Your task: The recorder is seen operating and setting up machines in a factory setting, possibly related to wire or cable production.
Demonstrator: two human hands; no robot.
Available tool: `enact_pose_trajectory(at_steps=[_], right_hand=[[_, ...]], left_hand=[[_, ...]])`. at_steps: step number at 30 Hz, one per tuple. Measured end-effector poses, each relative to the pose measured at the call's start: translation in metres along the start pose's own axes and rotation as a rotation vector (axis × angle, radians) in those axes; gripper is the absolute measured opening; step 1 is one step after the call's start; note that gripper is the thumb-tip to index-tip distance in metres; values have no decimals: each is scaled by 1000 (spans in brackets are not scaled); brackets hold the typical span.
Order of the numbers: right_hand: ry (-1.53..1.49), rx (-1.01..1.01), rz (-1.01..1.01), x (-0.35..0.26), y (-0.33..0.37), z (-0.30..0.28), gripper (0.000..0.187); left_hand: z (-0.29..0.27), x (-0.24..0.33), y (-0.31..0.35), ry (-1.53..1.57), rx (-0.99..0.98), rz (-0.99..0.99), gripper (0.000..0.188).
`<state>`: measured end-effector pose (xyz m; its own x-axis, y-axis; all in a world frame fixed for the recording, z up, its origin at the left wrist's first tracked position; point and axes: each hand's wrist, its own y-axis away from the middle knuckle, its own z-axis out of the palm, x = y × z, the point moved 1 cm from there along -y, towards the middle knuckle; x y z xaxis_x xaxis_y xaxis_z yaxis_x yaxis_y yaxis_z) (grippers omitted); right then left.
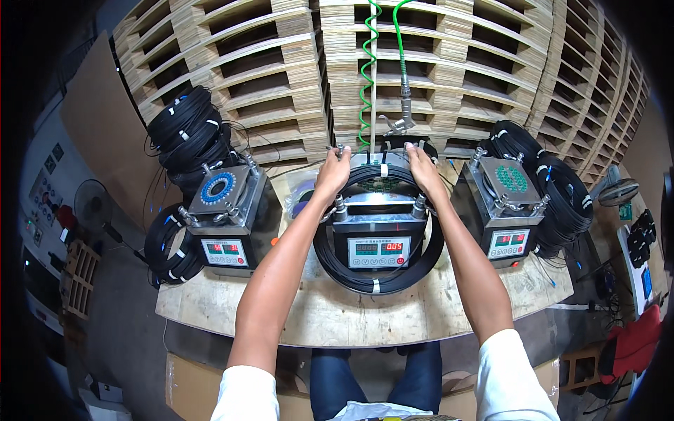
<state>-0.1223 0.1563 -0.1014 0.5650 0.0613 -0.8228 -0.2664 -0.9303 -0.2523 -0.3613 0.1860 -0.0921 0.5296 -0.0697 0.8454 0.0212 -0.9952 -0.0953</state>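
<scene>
**Both hands on the cable coil at the middle machine**

The person sits at the near edge of a wooden surface (337, 316), both arms stretched toward its far edge. The left hand (333, 170) and the right hand (424, 168) rest on the top of a coil of black cable (379, 281) that loops around the middle machine (379, 231), a metal box with a small red-digit display on its front. The fingers of each hand are curled down over the far arc of the coil, closed loosely on the cable near a white tie; how firmly they grip I cannot tell.

A second machine (225, 224) with a blue ring on top stands toward the left edge, and a third machine (509, 210) with a green-dotted plate toward the right edge. Bundles of black cable (189, 133) are heaped behind and beside them. A green coiled air hose (366, 77) hangs above the far edge, with stacked wooden pallets (267, 63) behind.
</scene>
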Motion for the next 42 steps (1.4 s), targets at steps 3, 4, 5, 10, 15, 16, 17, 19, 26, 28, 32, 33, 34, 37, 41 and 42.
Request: enact_pose_trajectory(at_steps=[3, 4, 5, 10, 15, 16, 17, 19, 26, 28, 32, 33, 34, 37, 41, 42], right_hand=[[42, 15, 27, -7, 5, 1, 69], [41, 13, 22, -8, 5, 0, 69], [70, -1, 32, -9, 6, -1, 69], [166, -25, 11, -4, 3, -3, 68], [42, -83, -77, -6, 1, 5, 71], [26, -83, -80, -4, -1, 4, 72], [33, -32, -117, 0, -3, 7, 72], [40, -45, -84, -1, -3, 2, 73], [87, -35, 22, -17, 12, -4, 75], [87, 20, 54, -12, 8, -3, 76], [56, -26, 54, -7, 1, -1, 76], [38, -57, 43, -7, 1, 0, 78], [23, -83, 35, -2, -1, -1, 79], [-16, -70, 23, 3, -8, 1, 78], [-38, -87, 10, -4, -1, 1, 74], [-39, -53, 3, -7, 3, 2, 72]], left_hand=[[-2, -4, -1, 65, -27, 32, 77], [-3, -4, -2, 76, -33, 38, 79], [-4, -5, -3, 76, -26, 37, 79], [-3, 0, 4, 2, -1, -51, 85], [-7, -7, 1, -32, 18, -49, 87], [-5, -6, -2, -31, 20, -24, 88], [-2, -6, -2, -25, 17, -4, 88], [1, -7, -4, 5, 10, 33, 88], [-5, -8, 0, 39, 25, 129, 84], [-6, -6, 0, 48, -4, 111, 85], [-5, -8, -1, 15, 43, 97, 84], [-6, -9, -1, 7, 28, 62, 84], [-5, -8, 0, 3, 8, 28, 83], [-4, -5, 0, -1, 17, 14, 83], [-7, -8, 2, -8, 44, 36, 84], [-8, -10, 3, -8, 48, 33, 84]])
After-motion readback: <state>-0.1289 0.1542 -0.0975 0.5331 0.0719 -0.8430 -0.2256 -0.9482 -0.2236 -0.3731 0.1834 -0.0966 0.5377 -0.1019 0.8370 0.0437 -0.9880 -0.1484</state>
